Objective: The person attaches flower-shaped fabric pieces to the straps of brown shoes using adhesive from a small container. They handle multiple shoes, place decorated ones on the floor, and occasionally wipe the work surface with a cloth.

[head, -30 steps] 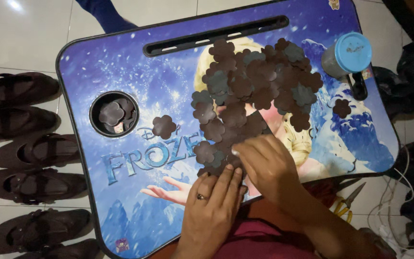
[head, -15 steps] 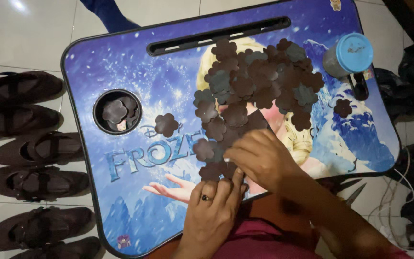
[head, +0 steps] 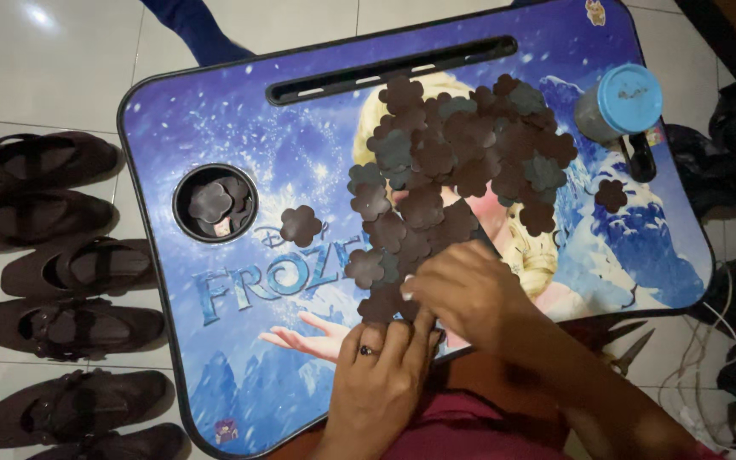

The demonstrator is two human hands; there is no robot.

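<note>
Both hands work the near edge of the flower-cutout pile (head: 462,170). Left hand (head: 381,375): fingers together, flat, pressing the nearest cutouts, prob. to steady them. Right hand (head: 462,294): fingertips curled onto pile edge; pinch or not, can't tell. Left of pile: single cutout (head: 301,225), cup recess (head: 213,203) w/ more. Right of pile: blue-lidded jar (head: 619,102). All on lap desk (head: 240,128).

- A single head-worn camera looks almost straight down, from above the person's lap.
- It sits fairly near: the blue printed lap table (head: 240,128) fills most of the frame, tilted, its slotted far edge towards the top.
- The left hand (head: 381,379) and right hand (head: 466,294) enter from the bottom edge, fingers pointing up-frame.
- Beyond the fingers lies the pile of dark brown flower-shaped cutouts (head: 462,162).
- Left of the fingers, the white tiled floor (head: 36,68) shows.
</note>
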